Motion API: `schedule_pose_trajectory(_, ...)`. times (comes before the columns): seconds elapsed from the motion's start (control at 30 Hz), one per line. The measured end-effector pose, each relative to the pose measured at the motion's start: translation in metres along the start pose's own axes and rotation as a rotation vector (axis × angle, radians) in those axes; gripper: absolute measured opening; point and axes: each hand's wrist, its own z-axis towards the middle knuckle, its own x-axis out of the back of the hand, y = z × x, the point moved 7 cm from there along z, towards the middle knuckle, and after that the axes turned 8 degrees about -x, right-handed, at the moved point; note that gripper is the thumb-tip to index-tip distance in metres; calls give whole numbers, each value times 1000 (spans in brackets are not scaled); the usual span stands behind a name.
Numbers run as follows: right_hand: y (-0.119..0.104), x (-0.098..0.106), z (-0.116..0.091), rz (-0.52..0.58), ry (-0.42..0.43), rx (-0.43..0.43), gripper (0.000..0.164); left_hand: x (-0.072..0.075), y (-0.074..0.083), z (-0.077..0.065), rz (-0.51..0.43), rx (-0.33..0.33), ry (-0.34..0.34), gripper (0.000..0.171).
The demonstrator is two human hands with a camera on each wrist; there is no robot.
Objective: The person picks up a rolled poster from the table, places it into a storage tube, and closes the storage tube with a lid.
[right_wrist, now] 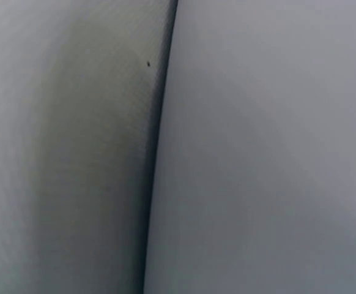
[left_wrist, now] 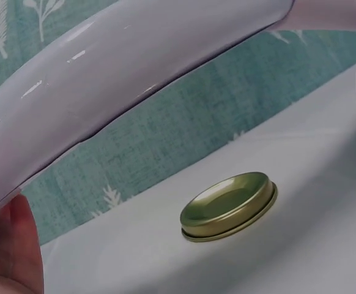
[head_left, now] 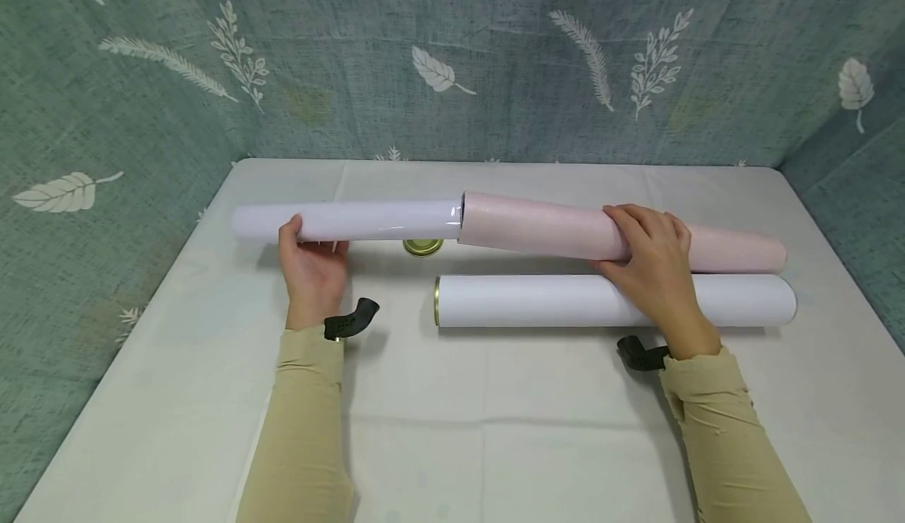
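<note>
One white tube [head_left: 523,301], gold rim at left end, lying crosswise on the white surface [head_left: 424,452]. Two hands, apart: right hand [head_left: 650,260] gripping a pale pink roll [head_left: 537,226] just behind the tube; left hand [head_left: 314,276] gripping a glossy white roll [head_left: 382,221], its right end inside the pink one's left opening. One round gold lid [left_wrist: 230,208], beneath the glossy roll. Green leaf-patterned curtain [head_left: 502,75] behind.

Green fabric [head_left: 495,126] printed with pale leaves [head_left: 434,70] hangs behind and beside a white table [head_left: 424,460].
</note>
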Motion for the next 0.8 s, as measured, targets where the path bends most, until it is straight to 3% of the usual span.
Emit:
schedule_pose_trajectory(0.33,-1,0,0,0,-13,-10,70,-15,0,-5,82,-58,-87,45)
schedule_pose_trajectory(0.8,0,0,1,6,-9,-9,71,-17,2,-6,121,-64,-96,45)
